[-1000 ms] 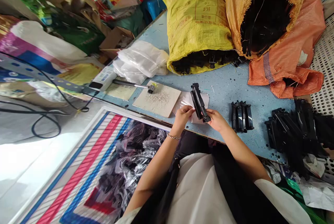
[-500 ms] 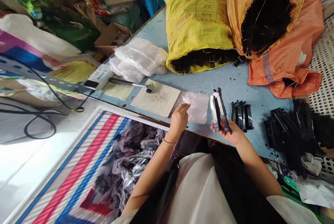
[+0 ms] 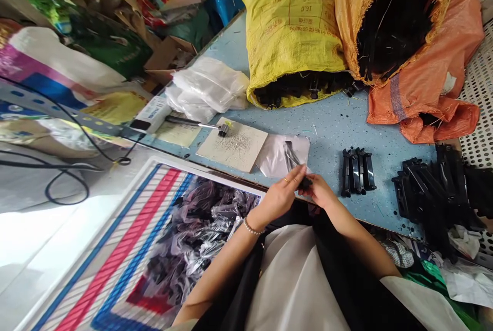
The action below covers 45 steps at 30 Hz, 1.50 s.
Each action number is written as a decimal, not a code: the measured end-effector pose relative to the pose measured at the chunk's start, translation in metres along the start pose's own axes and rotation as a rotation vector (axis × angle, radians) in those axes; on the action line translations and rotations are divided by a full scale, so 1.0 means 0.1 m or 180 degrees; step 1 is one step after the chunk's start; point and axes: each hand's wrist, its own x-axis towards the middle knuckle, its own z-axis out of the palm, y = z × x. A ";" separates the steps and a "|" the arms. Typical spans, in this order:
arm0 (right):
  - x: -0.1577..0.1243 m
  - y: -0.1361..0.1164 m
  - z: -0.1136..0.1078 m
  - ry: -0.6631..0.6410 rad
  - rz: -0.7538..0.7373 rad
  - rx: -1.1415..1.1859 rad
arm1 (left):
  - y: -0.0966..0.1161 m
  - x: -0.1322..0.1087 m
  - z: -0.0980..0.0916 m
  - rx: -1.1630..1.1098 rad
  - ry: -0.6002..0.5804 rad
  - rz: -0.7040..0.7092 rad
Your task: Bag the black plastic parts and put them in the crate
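My left hand point(image 3: 284, 195) and my right hand point(image 3: 320, 190) meet at the front edge of the table. Between them are long, shiny black plastic pieces point(image 3: 291, 155), their far ends pointing away from me. The left fingers close over the near end from above, while the right fingers are wrapped round it from the right side. A clear plastic bag point(image 3: 272, 154) lies flat under the pieces; whether they are inside it I cannot tell. Farther right, several matching black pieces point(image 3: 358, 170) stand lined up side by side.
A hammer point(image 3: 221, 129) rests on a worn beige board point(image 3: 246, 153). Beyond are stacked clear bags point(image 3: 211, 84), a yellow sack point(image 3: 292, 28) and an orange sack point(image 3: 346, 7). More black pieces point(image 3: 427, 187) are heaped right; a striped basket point(image 3: 115, 249) of bagged pieces stands lower left.
My right hand has brought the black pieces left and lowered them over the clear bag. My left hand has moved right and closed on their near end.
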 end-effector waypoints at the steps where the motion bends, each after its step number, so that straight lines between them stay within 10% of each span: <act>1: -0.05 -0.02 0.03 0.0160 -0.0226 -0.0368 | 0.07 0.00 0.00 -0.0062 -0.0088 0.0089; 9: -0.65 -0.39 0.06 -0.0706 -0.0474 -0.1662 | 0.49 -0.29 -0.95 -0.0690 -0.0382 -0.0415; 14: -0.73 -0.99 -0.51 0.1242 -0.0561 -0.4578 | 0.05 -1.17 -1.53 0.0054 -0.0456 -0.1608; 18: -0.76 -1.16 -0.86 0.1710 0.0771 -0.6187 | -0.55 -1.65 -1.56 0.1173 -0.0225 -0.2707; 21: -0.81 -1.01 -0.83 0.1513 0.0843 -0.6323 | -0.69 -1.42 -1.34 0.1416 -0.0071 -0.2893; 26: -0.87 -0.72 -0.62 0.1565 0.0704 -0.6079 | -0.27 -0.21 -0.45 0.0360 0.0592 -0.1688; 31: -0.88 -0.61 -0.81 0.1496 0.0450 -0.5307 | -0.09 0.66 0.31 0.0729 0.0433 -0.1641; 36: -0.80 -0.52 -0.98 0.1046 -0.0235 -0.2515 | -0.42 0.68 0.22 -0.0042 0.0412 -0.1915; 45: -0.13 -0.60 -0.28 0.0178 -0.0699 0.0555 | -0.50 0.55 0.11 -0.1790 0.0668 -0.2425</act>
